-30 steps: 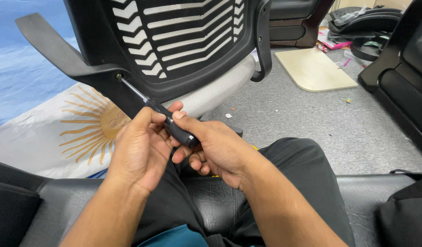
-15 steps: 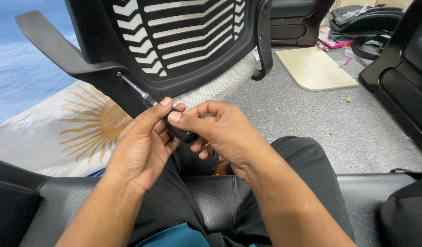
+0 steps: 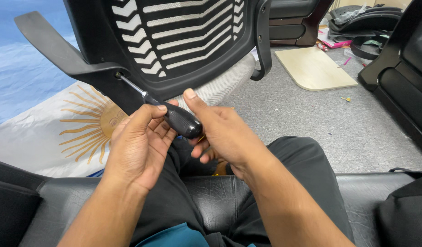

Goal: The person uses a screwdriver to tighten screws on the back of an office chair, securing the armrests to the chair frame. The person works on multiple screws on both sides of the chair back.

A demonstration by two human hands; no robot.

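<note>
An overturned black office chair [image 3: 174, 41] is being worked on with a black-handled screwdriver [image 3: 176, 120], its tip at the chair's armrest joint, its handle being gripped by the curled left hand [image 3: 137, 146] and steadied by the loosely open right hand [image 3: 222, 132].

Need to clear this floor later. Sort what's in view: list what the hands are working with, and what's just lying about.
In use:
- screwdriver, black handle, tip at the chair frame
- black office chair
- left hand, fingers on the handle
- right hand, beside the handle end

Lying about:
- pale wooden board
- sun-patterned flag cloth
- black chair parts at the back
- small bits on the carpet
</note>
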